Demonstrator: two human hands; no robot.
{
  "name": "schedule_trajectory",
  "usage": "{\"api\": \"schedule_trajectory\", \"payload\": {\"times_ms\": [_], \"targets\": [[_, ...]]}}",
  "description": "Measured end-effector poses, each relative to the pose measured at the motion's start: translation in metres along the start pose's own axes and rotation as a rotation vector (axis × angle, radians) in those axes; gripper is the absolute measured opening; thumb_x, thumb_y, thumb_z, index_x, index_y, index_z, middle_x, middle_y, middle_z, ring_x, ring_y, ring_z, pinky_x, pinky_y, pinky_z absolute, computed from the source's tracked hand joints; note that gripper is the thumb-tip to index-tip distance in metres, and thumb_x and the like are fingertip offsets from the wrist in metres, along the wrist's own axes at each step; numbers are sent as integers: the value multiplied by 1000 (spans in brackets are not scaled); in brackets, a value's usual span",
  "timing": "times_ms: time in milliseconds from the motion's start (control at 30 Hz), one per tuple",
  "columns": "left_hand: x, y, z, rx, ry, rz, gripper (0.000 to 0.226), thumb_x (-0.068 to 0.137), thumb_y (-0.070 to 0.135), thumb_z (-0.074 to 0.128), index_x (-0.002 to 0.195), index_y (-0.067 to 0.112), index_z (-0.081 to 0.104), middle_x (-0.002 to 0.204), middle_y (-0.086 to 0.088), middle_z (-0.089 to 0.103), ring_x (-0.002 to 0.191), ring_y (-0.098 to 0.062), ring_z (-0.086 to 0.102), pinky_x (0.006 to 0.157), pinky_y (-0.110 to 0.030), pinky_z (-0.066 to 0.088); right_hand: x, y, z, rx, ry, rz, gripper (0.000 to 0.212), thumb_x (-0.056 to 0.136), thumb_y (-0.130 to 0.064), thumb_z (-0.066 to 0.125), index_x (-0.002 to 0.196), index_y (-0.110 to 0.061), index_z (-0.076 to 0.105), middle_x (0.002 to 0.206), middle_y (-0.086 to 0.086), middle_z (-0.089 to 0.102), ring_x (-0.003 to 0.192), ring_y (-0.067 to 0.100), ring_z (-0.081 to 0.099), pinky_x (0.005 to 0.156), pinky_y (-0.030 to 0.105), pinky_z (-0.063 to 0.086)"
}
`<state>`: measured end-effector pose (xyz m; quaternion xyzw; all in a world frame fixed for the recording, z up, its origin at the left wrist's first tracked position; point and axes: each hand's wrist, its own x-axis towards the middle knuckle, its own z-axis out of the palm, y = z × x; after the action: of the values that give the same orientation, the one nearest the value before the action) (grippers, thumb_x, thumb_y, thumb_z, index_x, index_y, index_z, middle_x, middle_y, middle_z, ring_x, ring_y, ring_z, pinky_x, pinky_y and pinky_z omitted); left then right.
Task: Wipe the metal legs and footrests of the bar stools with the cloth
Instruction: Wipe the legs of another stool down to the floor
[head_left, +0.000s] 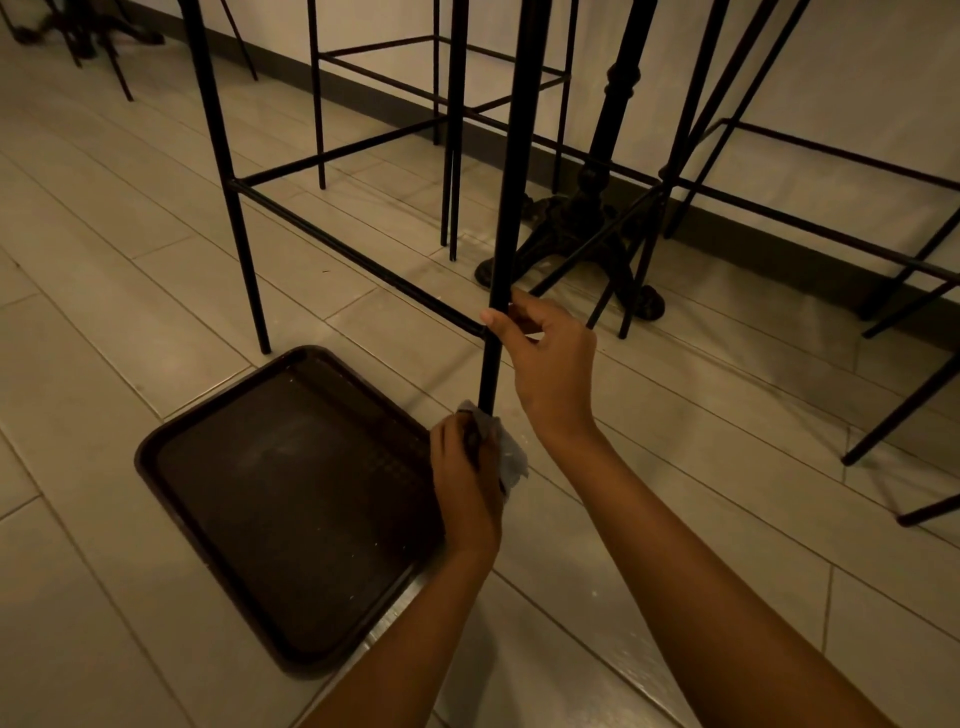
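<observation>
Tiled floor (675, 519), dim: right grip (550, 358) curls round the leg (511, 208); left grip (467, 483) clutches the cloth (511, 457), seemingly round its foot. Hard rubbing could skid the leg into the near tray (291, 493).

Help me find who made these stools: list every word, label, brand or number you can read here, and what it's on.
None: no word, label, brand or number can be read on the stool leg, the cloth, the tray or the table base. The tray shows only a textured pattern.
</observation>
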<state>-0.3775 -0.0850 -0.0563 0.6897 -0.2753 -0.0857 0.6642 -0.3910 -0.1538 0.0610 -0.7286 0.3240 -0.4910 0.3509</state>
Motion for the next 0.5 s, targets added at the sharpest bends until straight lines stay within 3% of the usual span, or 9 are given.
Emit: {"api": "schedule_trajectory", "payload": {"times_ms": [133, 333, 400, 500], "targets": [[2, -7, -1, -11, 5, 12, 21, 88, -3, 56, 104, 10, 52, 102, 3, 50, 93, 21, 49, 81, 1, 38, 0, 1, 1, 13, 1, 7, 25, 82, -16, 67, 106, -8, 67, 85, -4, 63, 72, -4, 58, 67, 4, 46], [3, -20, -10, -74, -86, -265, 20, 86, 4, 61, 99, 17, 51, 92, 8, 54, 82, 3, 53, 66, 2, 41, -2, 0, 2, 21, 10, 19, 27, 82, -15, 67, 108, -8, 66, 83, -4, 62, 72, -9, 57, 65, 3, 45], [6, -21, -12, -64, -112, -286, 20, 86, 6, 61, 99, 17, 51, 96, 5, 56, 85, -2, 54, 67, -3, 43, -4, -1, 2, 58, 22, 30, 28, 82, -14, 67, 110, -8, 65, 86, -5, 61, 76, -13, 57, 68, 4, 46], [10, -21, -15, -60, -143, -296, 18, 86, 6, 62, 98, 16, 55, 102, -3, 59, 93, -13, 57, 73, -11, 44, -19, 4, 3, 143, 139, 62, 27, 87, -15, 61, 114, -9, 62, 92, -8, 62, 86, -4, 59, 75, 11, 50]]}}
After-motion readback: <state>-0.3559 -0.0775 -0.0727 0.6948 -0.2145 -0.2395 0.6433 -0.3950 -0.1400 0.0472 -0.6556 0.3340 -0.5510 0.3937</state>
